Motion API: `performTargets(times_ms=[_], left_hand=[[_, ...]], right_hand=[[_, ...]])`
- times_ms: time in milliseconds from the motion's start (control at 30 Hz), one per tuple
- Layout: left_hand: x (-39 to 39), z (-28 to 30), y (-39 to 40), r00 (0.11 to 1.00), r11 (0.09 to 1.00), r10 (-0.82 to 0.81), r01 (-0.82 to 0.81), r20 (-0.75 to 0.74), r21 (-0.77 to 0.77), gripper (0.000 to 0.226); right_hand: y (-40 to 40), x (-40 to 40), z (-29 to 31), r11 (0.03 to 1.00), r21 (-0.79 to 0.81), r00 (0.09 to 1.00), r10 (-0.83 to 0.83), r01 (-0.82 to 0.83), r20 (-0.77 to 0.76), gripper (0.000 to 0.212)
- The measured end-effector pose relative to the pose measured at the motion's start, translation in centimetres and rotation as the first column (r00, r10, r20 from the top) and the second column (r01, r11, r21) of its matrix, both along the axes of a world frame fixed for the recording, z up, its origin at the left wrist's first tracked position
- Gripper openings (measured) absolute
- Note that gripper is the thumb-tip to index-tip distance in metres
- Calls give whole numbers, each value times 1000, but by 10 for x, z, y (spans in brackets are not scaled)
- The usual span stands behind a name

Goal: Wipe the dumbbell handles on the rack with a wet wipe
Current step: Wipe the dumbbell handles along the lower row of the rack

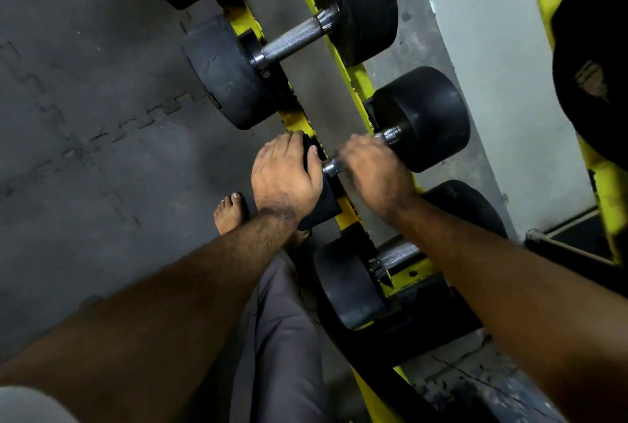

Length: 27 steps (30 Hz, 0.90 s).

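Observation:
Black dumbbells lie across a yellow rack [353, 83] that runs up the middle of the view. My right hand [368, 171] is curled round the steel handle [331, 166] of the middle dumbbell, whose far head [428, 117] is a black cylinder. The hand is blurred, and no wet wipe shows under it. My left hand [285, 174] grips the near head [323, 198] of the same dumbbell, fingers over its top. Above it lies a dumbbell with a bare knurled handle [292, 37]. Below it lies another dumbbell [350, 280], its handle partly behind my right forearm.
Grey interlocking floor mats [102, 117] fill the left side. My bare foot [231, 215] and grey trouser leg [282, 337] stand close against the rack. A second yellow frame with a large black weight [591, 76] stands at the right, past a pale wall strip [482, 49].

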<state>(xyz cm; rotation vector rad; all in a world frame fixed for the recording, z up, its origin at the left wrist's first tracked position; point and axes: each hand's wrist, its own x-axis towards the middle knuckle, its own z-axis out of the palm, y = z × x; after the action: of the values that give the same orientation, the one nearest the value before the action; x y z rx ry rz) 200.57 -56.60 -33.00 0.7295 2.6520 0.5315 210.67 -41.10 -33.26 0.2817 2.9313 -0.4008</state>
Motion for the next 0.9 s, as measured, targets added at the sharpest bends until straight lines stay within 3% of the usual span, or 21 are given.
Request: performTargets(times_ms=[67, 133, 200, 267, 367, 400, 433, 500, 567, 700, 833, 900], left_hand=[[0, 0, 0, 1000, 1000, 1, -1, 0, -13, 49], [0, 2, 2, 1000, 1000, -1, 1, -3, -10, 49], [0, 3, 2, 1000, 1000, 2, -2, -11, -8, 49], [1, 1, 0, 1000, 1000, 7, -7, -11, -11, 49], [0, 0, 0, 1000, 1000, 6, -6, -6, -8, 50], [0, 2, 1, 1000, 1000, 4, -4, -3, -11, 50], [0, 3, 1, 1000, 1000, 2, -2, -1, -13, 50], [-1, 4, 2, 1000, 1000, -1, 1, 3, -9, 51], [0, 2, 0, 1000, 1000, 5, -5, -6, 1, 49], [0, 2, 0, 1000, 1000, 4, -4, 1, 1, 48], [0, 4, 1, 1000, 1000, 3, -3, 0, 5, 47], [0, 3, 0, 1000, 1000, 6, -6, -12, 12, 46]], right_hand=[[7, -7, 0, 988, 72, 986, -141, 134, 87, 34], [-15, -13, -1, 993, 101, 987, -80, 67, 139, 34], [-28, -8, 0, 999, -6, 998, 53, -52, 19, 36], [-11, 0, -2, 997, -33, 996, 68, -70, -60, 33], [5, -3, -5, 978, 111, 984, -176, 174, 5, 32], [-6, -6, -6, 973, 148, 981, -187, 178, 49, 30], [-20, -8, -8, 983, 152, 991, -115, 104, 67, 28], [-36, -3, -8, 999, -2, 999, 46, -46, 9, 35], [-17, 2, -4, 996, -67, 996, 62, -66, -65, 34], [3, -1, -10, 975, 58, 977, -214, 215, -16, 28], [-16, 11, -14, 993, -89, 995, 64, -71, -81, 36], [8, 15, -13, 999, -48, 995, -20, 15, -101, 38]])
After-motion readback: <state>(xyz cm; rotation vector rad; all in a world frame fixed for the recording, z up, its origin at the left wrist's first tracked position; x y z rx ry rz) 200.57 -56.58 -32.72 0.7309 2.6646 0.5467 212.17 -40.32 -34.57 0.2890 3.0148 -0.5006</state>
